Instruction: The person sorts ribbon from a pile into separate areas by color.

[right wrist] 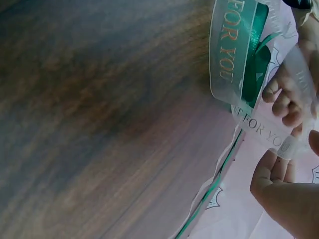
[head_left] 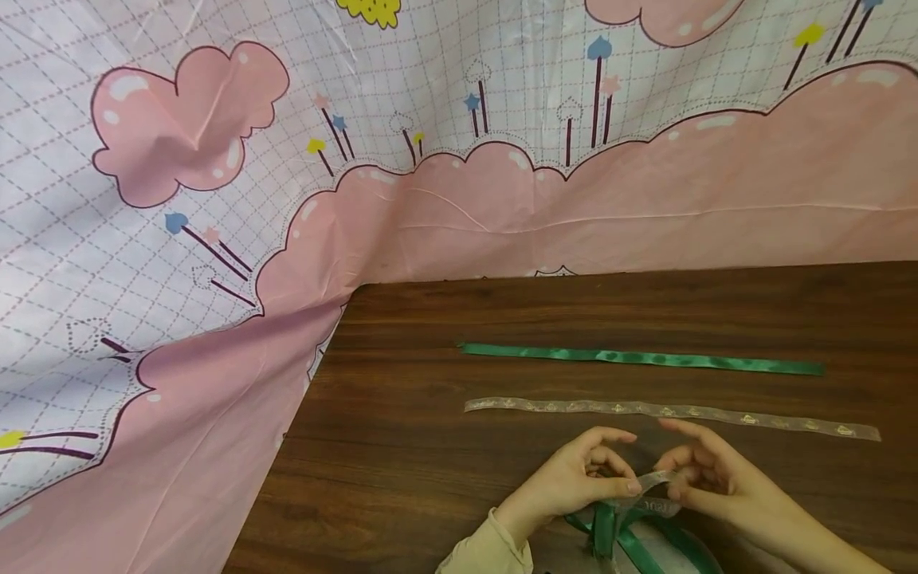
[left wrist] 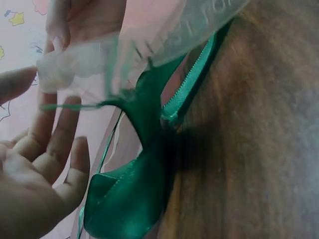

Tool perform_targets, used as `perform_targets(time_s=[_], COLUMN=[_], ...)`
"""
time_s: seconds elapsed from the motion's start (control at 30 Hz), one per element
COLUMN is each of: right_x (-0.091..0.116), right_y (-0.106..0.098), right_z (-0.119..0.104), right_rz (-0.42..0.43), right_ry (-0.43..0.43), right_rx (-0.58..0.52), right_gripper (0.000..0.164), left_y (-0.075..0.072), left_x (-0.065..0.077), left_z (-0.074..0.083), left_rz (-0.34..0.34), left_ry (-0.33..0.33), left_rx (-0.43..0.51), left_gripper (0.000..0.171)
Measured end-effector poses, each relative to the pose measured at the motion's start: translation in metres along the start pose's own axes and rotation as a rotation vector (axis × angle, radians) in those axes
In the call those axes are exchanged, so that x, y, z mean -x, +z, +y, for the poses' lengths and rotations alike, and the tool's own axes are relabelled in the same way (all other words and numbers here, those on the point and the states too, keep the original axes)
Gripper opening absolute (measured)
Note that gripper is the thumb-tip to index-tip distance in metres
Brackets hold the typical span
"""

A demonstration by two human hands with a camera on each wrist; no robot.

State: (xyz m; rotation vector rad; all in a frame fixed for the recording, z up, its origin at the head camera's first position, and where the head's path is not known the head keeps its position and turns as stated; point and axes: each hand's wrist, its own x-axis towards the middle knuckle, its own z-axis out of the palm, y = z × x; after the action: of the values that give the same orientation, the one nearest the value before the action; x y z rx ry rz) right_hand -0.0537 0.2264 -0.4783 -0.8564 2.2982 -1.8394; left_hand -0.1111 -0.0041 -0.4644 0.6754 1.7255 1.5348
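Observation:
My left hand (head_left: pixel 566 482) pinches a sheer white ribbon (head_left: pixel 653 481) between thumb and index finger. Opposite it, my right hand (head_left: pixel 727 486) holds the same ribbon between thumb and fingertips. Gold "FOR YOU" lettering shows on this sheer ribbon (right wrist: pixel 228 45) in the right wrist view. Just below the hands is a looped green satin ribbon (head_left: pixel 604 532), crossed with the sheer one; its loops (left wrist: pixel 124 204) hang beside the tabletop in the left wrist view. How the two ribbons are joined is partly hidden. The bottom of the head view cuts the bundle off.
A straight green ribbon strip (head_left: pixel 645 359) lies across the dark wooden table (head_left: pixel 402 446). Nearer the hands is a sheer strip with gold print (head_left: pixel 574 406). A pink and white patterned cloth (head_left: pixel 459 215) hangs behind and along the left edge.

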Motion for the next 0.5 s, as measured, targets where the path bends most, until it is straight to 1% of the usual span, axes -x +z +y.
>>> perform_targets(time_s=[0.1,0.13,0.2,0.27,0.33,0.37,0.43,0.5], right_x=[-0.002,-0.003,-0.003,-0.004,-0.003,-0.003,-0.004,-0.005], right_y=[-0.001,-0.002,-0.003,-0.004,-0.006,-0.006,-0.008,-0.011], right_z=[-0.004,-0.005,-0.009,-0.011,-0.013,-0.014,-0.014,-0.014], right_rz=[-0.018,-0.024,-0.050,-0.096,-0.150,-0.176,-0.221,-0.242], right_ry=[-0.026,-0.026,0.000,0.037,0.100,0.115,0.115,0.097], right_rx=[-0.015,-0.003,-0.011,-0.041,-0.127,-0.180,-0.279,-0.351], right_gripper=[0.074,0.073,0.070,0.066,0.061,0.059,0.055,0.053], left_y=[-0.003,-0.004,-0.006,-0.007,-0.008,-0.008,-0.008,-0.008], left_x=[0.003,0.004,0.006,0.007,0.009,0.010,0.012,0.013], left_z=[0.001,0.002,0.003,0.003,0.003,0.003,0.003,0.004], left_rz=[-0.033,-0.049,-0.078,-0.099,-0.110,-0.112,-0.110,-0.106], left_ry=[0.000,0.001,0.008,0.029,0.048,0.052,0.052,0.044], left_rx=[0.079,0.101,0.138,0.165,0.174,0.171,0.162,0.159], left_gripper=[0.051,0.052,0.052,0.050,0.048,0.047,0.045,0.044])
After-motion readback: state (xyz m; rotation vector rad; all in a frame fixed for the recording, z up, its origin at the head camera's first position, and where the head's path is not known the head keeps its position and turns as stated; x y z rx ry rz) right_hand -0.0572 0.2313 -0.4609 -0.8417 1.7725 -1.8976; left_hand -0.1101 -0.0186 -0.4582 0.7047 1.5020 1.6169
